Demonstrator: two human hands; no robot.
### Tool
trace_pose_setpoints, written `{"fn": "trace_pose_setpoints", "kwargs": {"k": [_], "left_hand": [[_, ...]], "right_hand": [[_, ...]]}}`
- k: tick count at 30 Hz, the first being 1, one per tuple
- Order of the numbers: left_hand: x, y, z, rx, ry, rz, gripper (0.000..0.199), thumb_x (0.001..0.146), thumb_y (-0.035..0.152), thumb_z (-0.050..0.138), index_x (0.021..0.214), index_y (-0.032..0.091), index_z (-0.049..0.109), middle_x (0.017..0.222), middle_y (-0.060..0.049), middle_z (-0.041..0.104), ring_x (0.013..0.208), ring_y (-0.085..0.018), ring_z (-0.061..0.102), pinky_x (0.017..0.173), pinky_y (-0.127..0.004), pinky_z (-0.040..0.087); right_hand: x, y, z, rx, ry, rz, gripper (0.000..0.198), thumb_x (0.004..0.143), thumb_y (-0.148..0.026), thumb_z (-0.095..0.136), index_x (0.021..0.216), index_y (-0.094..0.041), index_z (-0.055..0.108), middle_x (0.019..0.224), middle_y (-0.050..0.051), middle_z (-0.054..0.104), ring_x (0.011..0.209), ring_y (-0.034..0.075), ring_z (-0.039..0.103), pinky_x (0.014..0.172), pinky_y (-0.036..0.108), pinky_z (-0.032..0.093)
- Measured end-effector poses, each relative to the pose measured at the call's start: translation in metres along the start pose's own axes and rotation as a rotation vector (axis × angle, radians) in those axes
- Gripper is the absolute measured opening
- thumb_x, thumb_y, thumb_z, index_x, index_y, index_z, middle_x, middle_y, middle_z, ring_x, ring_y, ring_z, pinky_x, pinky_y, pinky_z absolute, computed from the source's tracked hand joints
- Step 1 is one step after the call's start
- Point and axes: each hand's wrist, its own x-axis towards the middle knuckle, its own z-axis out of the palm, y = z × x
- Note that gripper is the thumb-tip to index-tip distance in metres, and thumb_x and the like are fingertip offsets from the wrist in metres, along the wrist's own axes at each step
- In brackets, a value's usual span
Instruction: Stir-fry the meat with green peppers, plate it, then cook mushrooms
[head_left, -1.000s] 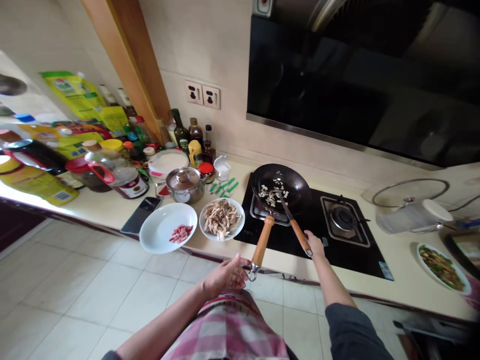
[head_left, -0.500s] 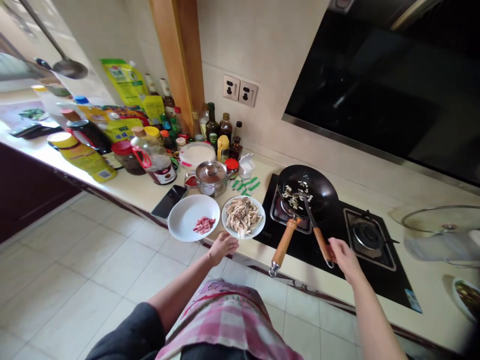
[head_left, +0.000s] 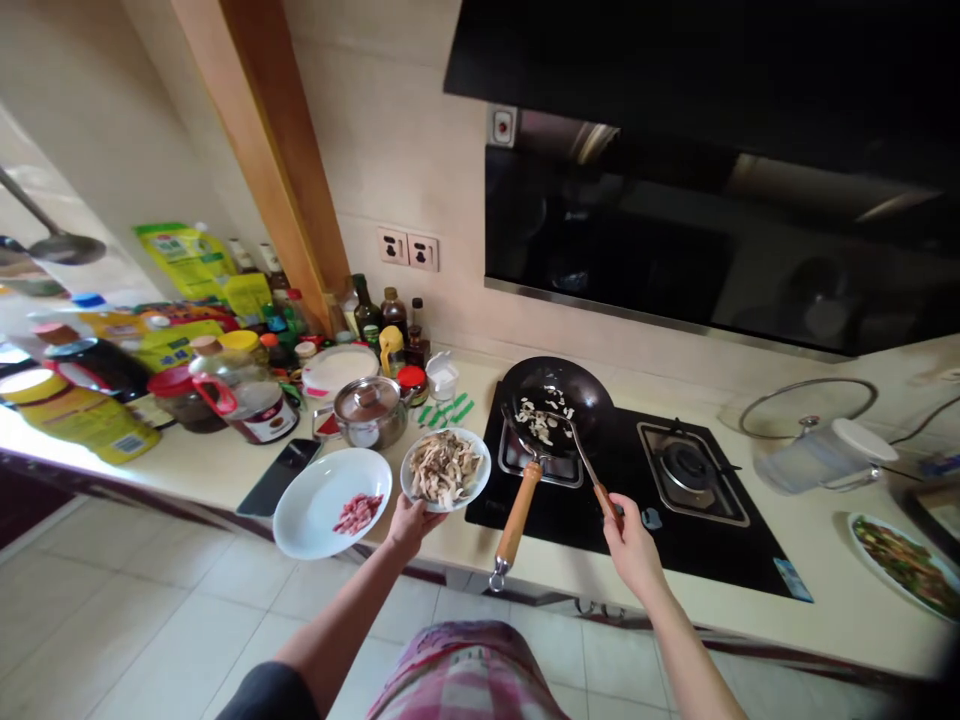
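Observation:
My left hand (head_left: 412, 525) grips the near rim of a small white plate (head_left: 480, 483) heaped with sliced mushrooms (head_left: 444, 466). Closed around the wooden handle of a spatula (head_left: 586, 460) is my right hand (head_left: 632, 543). The spatula's metal end reaches into a black wok (head_left: 589, 395), among pale sliced pieces (head_left: 544, 420). The wok sits on the left burner, its wooden handle (head_left: 519, 515) pointing toward me. Left of the mushrooms, a larger white plate (head_left: 315, 500) holds a small pile of chopped reddish meat (head_left: 358, 514).
A lidded steel pot (head_left: 371, 412), a dark phone (head_left: 281, 475) and several bottles and jars crowd the counter's left side. The right burner (head_left: 688, 467) carries no pan. Further right are a glass lid (head_left: 808, 410), a clear jug (head_left: 814, 455) and a dish of cooked food (head_left: 904, 565).
My left hand has moved from beside the mushroom plate onto its rim. My right hand has closed on the spatula handle. The view has swung to the right.

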Motion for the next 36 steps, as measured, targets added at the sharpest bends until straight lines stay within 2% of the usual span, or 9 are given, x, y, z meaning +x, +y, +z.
{"fn": "trace_pose_setpoints", "kwargs": {"k": [3, 7, 10, 13, 18, 23, 29, 32, 36], "left_hand": [[-0.015, 0.026, 0.006, 0.086, 0.003, 0.054, 0.038, 0.07, 0.015, 0.065, 0.098, 0.022, 0.04, 0.075, 0.0, 0.062, 0.064, -0.014, 0.065, 0.069, -0.033, 0.057], [-0.025, 0.084, 0.031, 0.288, -0.013, 0.159, 0.03, 0.073, 0.013, 0.058, 0.098, 0.021, 0.044, 0.069, 0.002, 0.062, 0.055, -0.014, 0.063, 0.059, -0.031, 0.056], [-0.017, 0.13, 0.075, 0.491, -0.024, 0.261, 0.034, 0.073, 0.014, 0.057, 0.106, 0.019, 0.048, 0.074, -0.001, 0.064, 0.055, -0.015, 0.063, 0.056, -0.03, 0.054], [-0.002, 0.163, 0.133, 0.733, -0.033, 0.336, 0.039, 0.072, 0.014, 0.059, 0.111, 0.015, 0.052, 0.075, -0.005, 0.066, 0.055, -0.017, 0.064, 0.055, -0.028, 0.052], [0.011, 0.185, 0.224, 1.152, -0.053, 0.394, 0.04, 0.072, 0.015, 0.064, 0.111, 0.011, 0.057, 0.078, -0.011, 0.069, 0.064, -0.025, 0.067, 0.059, -0.031, 0.05], [0.015, 0.184, 0.279, 1.506, -0.071, 0.454, 0.04, 0.078, 0.021, 0.065, 0.115, 0.01, 0.054, 0.091, -0.012, 0.066, 0.073, -0.022, 0.066, 0.065, -0.035, 0.052], [0.019, 0.187, 0.304, 1.728, -0.028, 0.572, 0.035, 0.087, 0.034, 0.055, 0.117, 0.015, 0.054, 0.114, -0.009, 0.058, 0.096, -0.019, 0.059, 0.081, -0.039, 0.052], [0.019, 0.199, 0.303, 1.77, 0.013, 0.608, 0.036, 0.088, 0.032, 0.053, 0.12, 0.015, 0.051, 0.109, -0.009, 0.061, 0.089, -0.018, 0.062, 0.078, -0.038, 0.052], [0.015, 0.214, 0.292, 1.765, 0.039, 0.634, 0.041, 0.084, 0.018, 0.05, 0.124, 0.013, 0.043, 0.085, -0.01, 0.067, 0.068, -0.019, 0.066, 0.07, -0.031, 0.05]], "right_hand": [[-0.01, 0.021, -0.009, 0.138, 0.029, 0.042, 0.039, 0.081, -0.043, 0.041, 0.116, -0.026, 0.046, 0.091, 0.004, 0.069, 0.071, 0.02, 0.067, 0.065, 0.03, 0.048], [-0.019, 0.039, -0.01, 0.295, 0.06, 0.072, 0.044, 0.078, -0.048, 0.045, 0.115, -0.024, 0.048, 0.092, 0.005, 0.069, 0.074, 0.02, 0.066, 0.068, 0.03, 0.05], [-0.024, 0.046, -0.005, 0.383, 0.073, 0.066, 0.046, 0.078, -0.048, 0.046, 0.117, -0.023, 0.048, 0.094, 0.006, 0.069, 0.074, 0.021, 0.066, 0.067, 0.03, 0.051], [-0.027, 0.046, -0.002, 0.409, 0.072, 0.07, 0.046, 0.08, -0.048, 0.044, 0.119, -0.024, 0.046, 0.091, 0.005, 0.069, 0.069, 0.02, 0.065, 0.062, 0.03, 0.05], [-0.028, 0.038, -0.005, 0.391, 0.054, 0.068, 0.043, 0.083, -0.043, 0.04, 0.122, -0.025, 0.045, 0.09, 0.003, 0.069, 0.063, 0.019, 0.064, 0.058, 0.029, 0.049], [-0.021, 0.029, -0.006, 0.336, 0.104, 0.046, 0.039, 0.084, -0.038, 0.037, 0.12, -0.028, 0.046, 0.102, 0.003, 0.069, 0.078, 0.02, 0.068, 0.063, 0.029, 0.05], [-0.012, 0.031, -0.001, 0.297, 0.186, -0.032, 0.04, 0.087, -0.035, 0.033, 0.122, -0.023, 0.047, 0.107, 0.007, 0.067, 0.085, 0.021, 0.067, 0.069, 0.032, 0.053], [-0.01, 0.034, 0.0, 0.288, 0.214, -0.067, 0.04, 0.088, -0.035, 0.033, 0.121, -0.021, 0.048, 0.107, 0.007, 0.068, 0.083, 0.021, 0.068, 0.068, 0.032, 0.054], [-0.009, 0.034, 0.001, 0.301, 0.264, -0.122, 0.039, 0.089, -0.035, 0.035, 0.122, -0.02, 0.049, 0.111, 0.007, 0.067, 0.088, 0.019, 0.068, 0.071, 0.03, 0.055]]}}
